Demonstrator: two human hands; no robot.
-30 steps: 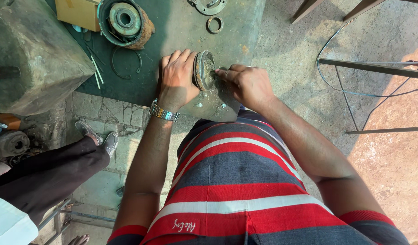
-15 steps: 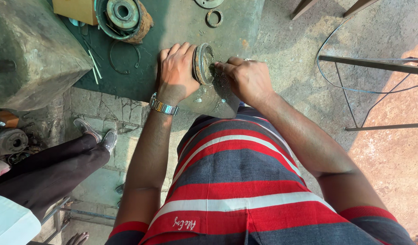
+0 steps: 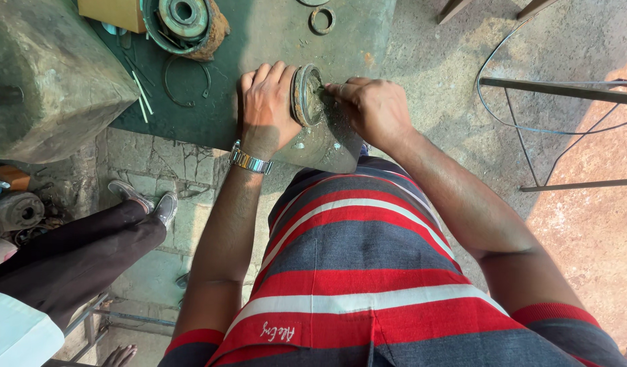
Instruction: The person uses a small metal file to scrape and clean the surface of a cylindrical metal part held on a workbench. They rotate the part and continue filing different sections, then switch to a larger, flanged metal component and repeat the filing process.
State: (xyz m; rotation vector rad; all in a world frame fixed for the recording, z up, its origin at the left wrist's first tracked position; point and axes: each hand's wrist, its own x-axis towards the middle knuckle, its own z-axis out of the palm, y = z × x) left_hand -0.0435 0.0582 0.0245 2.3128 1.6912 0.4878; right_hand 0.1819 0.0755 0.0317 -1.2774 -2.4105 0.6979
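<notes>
Far left: a big grey stone block at the edge of the green bench; below it, on the floor, a rusty round machine part and the dark trouser leg and grey shoes of another person standing near. On the bench, beside the block: 2 thin white sticks, a wire ring, then a rusty round housing at the top edge. Further right, a small metal ring lying flat, well apart from the hands. Nothing between the hands and the work.

Near the front edge of the bench: left hand, steel watch on the wrist, palm down, fingers close together and laid flat against the left side of a round metal part standing on its rim. Right hand touching the part's open right face, fingers curled tight, tips pinched on something thin and pressed into the grimy hollow; too small to tell what. Part thus between the 2 hands, touching both.

Far right: bare concrete floor, a thin cable, dark metal frame bars.
</notes>
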